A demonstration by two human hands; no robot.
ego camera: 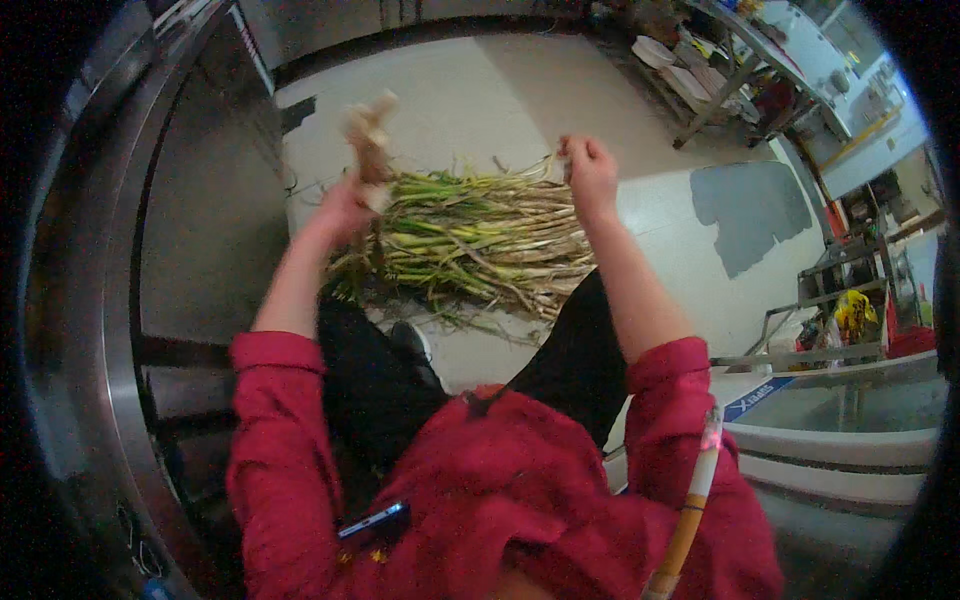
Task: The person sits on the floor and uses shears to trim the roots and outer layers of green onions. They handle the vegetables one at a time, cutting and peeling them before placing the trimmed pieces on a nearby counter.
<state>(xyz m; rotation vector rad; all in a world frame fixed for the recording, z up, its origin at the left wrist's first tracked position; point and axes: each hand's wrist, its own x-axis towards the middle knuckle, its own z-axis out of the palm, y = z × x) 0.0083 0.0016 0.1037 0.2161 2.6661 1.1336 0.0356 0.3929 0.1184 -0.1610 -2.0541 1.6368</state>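
A broad heap of long green-and-pale stalks point(480, 232), which look like green onions or garlic plants, lies on the floor between my knees. Their leafy green ends point left and their whitish ends right. At the heap's upper left, my left hand point(346, 208) grips a pale brown bundle point(369, 139). Motion blurs that bundle, so its kind is unclear. My right hand point(591, 176) is above the heap's right end, fingers curled together. A thin pale stalk point(550, 163) rises from the pile to its fingertips and appears pinched there.
A steel cabinet point(202, 202) stands close on my left. To the right is a glass-topped chest freezer point(832, 401). Farther back stands a metal table point(720, 97) with a loaded lower shelf. A lit cigarette point(697, 487) juts into the lower view. My shoe point(411, 341) is near the stalks.
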